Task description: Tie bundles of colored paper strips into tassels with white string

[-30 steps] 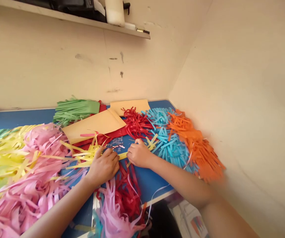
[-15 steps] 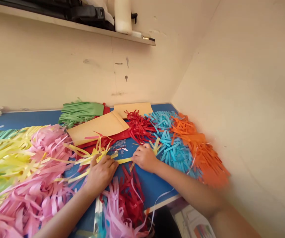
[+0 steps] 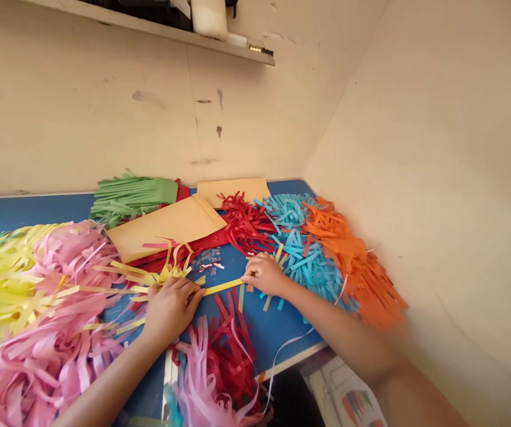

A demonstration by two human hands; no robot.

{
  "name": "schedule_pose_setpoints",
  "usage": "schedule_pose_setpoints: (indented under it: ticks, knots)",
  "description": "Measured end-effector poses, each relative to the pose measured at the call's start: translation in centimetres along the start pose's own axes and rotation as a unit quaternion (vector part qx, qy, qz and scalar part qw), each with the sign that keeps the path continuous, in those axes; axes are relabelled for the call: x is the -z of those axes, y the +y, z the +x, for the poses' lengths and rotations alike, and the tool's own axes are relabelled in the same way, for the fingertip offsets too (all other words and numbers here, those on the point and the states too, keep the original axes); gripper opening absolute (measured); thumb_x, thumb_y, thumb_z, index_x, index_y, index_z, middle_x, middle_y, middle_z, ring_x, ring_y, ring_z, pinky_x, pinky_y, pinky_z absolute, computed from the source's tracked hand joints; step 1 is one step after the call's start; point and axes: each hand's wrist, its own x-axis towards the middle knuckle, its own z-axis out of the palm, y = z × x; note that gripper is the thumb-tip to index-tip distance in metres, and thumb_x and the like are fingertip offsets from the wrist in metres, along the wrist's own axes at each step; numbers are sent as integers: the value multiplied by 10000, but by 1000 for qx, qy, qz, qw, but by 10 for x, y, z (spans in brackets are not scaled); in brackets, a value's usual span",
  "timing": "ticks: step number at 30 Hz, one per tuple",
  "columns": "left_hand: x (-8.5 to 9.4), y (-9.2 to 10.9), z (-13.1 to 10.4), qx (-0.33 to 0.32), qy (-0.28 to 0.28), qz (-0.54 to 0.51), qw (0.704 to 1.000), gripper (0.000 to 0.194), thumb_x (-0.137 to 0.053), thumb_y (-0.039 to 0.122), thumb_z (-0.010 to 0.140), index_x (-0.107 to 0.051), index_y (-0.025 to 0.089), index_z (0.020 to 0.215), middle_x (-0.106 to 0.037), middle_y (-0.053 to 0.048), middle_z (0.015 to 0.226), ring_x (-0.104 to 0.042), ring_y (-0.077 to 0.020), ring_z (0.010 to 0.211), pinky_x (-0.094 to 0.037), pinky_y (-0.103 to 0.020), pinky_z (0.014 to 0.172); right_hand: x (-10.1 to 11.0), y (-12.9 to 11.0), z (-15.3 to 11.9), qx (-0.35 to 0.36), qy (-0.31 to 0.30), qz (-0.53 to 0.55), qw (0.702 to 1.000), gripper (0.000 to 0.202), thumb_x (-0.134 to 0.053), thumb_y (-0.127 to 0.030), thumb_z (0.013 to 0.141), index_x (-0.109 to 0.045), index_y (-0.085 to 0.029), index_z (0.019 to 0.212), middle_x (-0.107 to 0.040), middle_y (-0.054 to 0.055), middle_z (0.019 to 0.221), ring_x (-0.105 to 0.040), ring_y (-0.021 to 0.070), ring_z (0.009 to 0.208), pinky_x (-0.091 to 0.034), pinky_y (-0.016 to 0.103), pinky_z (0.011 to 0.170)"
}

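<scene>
A narrow yellow paper strip (image 3: 223, 287) stretches between my two hands above the blue table. My left hand (image 3: 171, 308) is closed on its left end, where a bunch of fringed yellow paper (image 3: 166, 270) spreads out to the left beneath the fingers. The right end is pinched by my right hand (image 3: 264, 274), with pale yellow fringe ends showing just behind and below that hand. Between and below the hands lie red strips (image 3: 235, 338) and pinkish-lilac strips (image 3: 202, 379), hanging over the table's front edge.
Pink fringe (image 3: 73, 332) and yellow fringe (image 3: 2, 273) cover the left side. Green fringe (image 3: 135, 196), tan paper (image 3: 171, 228) and red fringe (image 3: 246, 222) lie at the back. Blue fringe (image 3: 311, 264) and orange fringe (image 3: 353, 255) are at right. A shelf (image 3: 149, 26) hangs above.
My hands are farther apart, and a longer piece of the yellow strip shows between them. My right hand has moved slightly right. The whole view has shifted a little.
</scene>
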Motion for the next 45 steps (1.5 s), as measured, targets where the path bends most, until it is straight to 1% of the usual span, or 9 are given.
schedule_pose_setpoints:
  ticks: [5, 8, 13, 17, 24, 27, 32, 39, 45]
  knots:
    - [0, 0, 7, -6, -13, 12, 1000, 299, -499, 396, 924, -668, 229, 743, -717, -38, 802, -617, -266, 836, -342, -420, 738, 1, -8, 9, -25, -10, -40, 999, 169, -780, -283, 775, -692, -202, 655, -707, 7, 825, -565, 196, 884, -334, 320, 779]
    - [5, 1, 7, -36, -4, 19, 999, 200, -513, 345, 922, -687, 258, 876, -718, -36, 897, -609, -272, 909, -358, -457, 842, 6, -15, 6, -7, -7, -61, 998, 73, -746, -279, 799, -709, -215, 798, -706, 22, 937, -553, 214, 945, -323, 353, 801]
    - [12, 11, 6, -184, 50, 63, 980, 286, -501, 131, 895, -692, 321, 990, -717, -3, 940, -597, -271, 971, -314, -514, 976, 9, -23, -2, 219, 8, -155, 963, 117, -578, -205, 922, -693, -223, 903, -718, 28, 1025, -487, 234, 1118, -251, 453, 928]
    - [12, 23, 14, -188, 64, 61, 978, 215, -477, 187, 930, -682, 235, 887, -715, -39, 909, -597, -260, 938, -315, -518, 986, 1, -23, 5, 300, 28, -209, 930, 253, -469, -195, 991, -671, -186, 840, -721, 36, 913, -510, 212, 1049, -248, 454, 927]
    - [5, 26, 17, -159, 72, 73, 982, 157, -545, 229, 918, -656, 231, 806, -684, -12, 792, -577, -208, 871, -327, -461, 954, -7, -28, 13, 207, 48, -129, 969, 109, -644, -224, 882, -665, -194, 779, -727, 17, 888, -554, 194, 960, -257, 414, 883]
    - [-3, 23, 14, -144, 70, 81, 984, 183, -524, 232, 946, -662, 240, 826, -686, 8, 795, -574, -180, 856, -314, -439, 970, -15, -35, 10, 227, 88, -148, 959, 71, -656, -269, 904, -678, -206, 882, -714, 50, 997, -533, 226, 1036, -257, 418, 897]
    - [-5, 20, 0, -143, 70, 60, 985, 154, -536, 235, 945, -688, 256, 958, -693, 9, 816, -577, -190, 887, -311, -429, 971, -25, -31, 0, 254, 103, -192, 942, 176, -551, -178, 979, -675, -191, 855, -696, 26, 817, -544, 187, 891, -262, 396, 863]
    - [-10, -9, -18, -152, 84, -49, 984, 271, -460, 259, 955, -724, 294, 1007, -733, -25, 973, -595, -209, 940, -376, -384, 879, -4, 7, -9, 145, 41, -90, 985, 81, -704, -313, 901, -763, -265, 873, -729, -1, 915, -554, 172, 933, -274, 362, 846]
    - [-11, -5, -14, -59, 65, -78, 993, 326, -471, 410, 962, -753, 288, 850, -754, -10, 893, -639, -205, 865, -399, -368, 787, 1, 6, -6, 63, 7, -14, 998, 60, -776, -305, 832, -764, -254, 803, -710, -19, 902, -569, 155, 912, -324, 322, 834]
